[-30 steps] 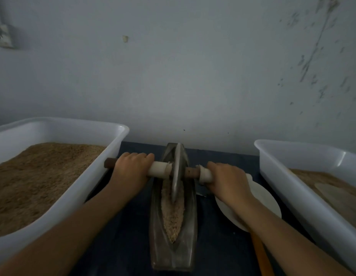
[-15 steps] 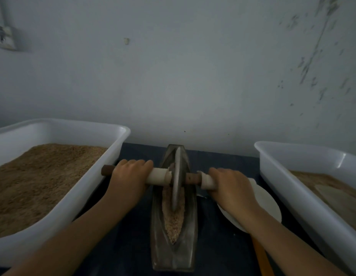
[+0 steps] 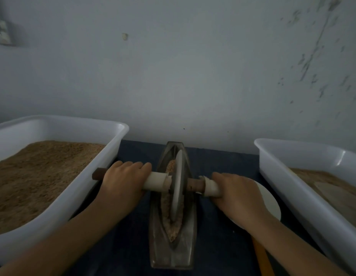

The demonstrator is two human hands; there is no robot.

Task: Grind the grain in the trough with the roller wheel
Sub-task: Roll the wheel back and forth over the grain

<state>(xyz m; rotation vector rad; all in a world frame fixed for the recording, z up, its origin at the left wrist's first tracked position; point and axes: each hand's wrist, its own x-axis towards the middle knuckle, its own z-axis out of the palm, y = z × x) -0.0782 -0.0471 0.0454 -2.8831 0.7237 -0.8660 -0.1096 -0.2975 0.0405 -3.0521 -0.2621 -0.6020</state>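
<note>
Centrally, near the far edge of the dark blue desk, lies the trough: a long, narrow, boat-shaped vessel of dull grey metal, pointed inside at both ends, its length running from the near edge toward the wall. Pale brown, coarse grain fills its channel, heaped at the near tip and visible again just beyond the wheel. The roller wheel, a thin grey disc standing upright on its rim, sits in the channel at the trough's middle. A brown wooden axle passes through the disc crosswise, with pale wrapping on each side. The left hand is curled over the wrapped left part of the axle, whose bare brown end juts out beyond it; the right hand grips the wrapped right part. At the desk's left edge stands a white tub holding brown grain, at the right edge another white tub. A white plate lies under the right wrist.
</note>
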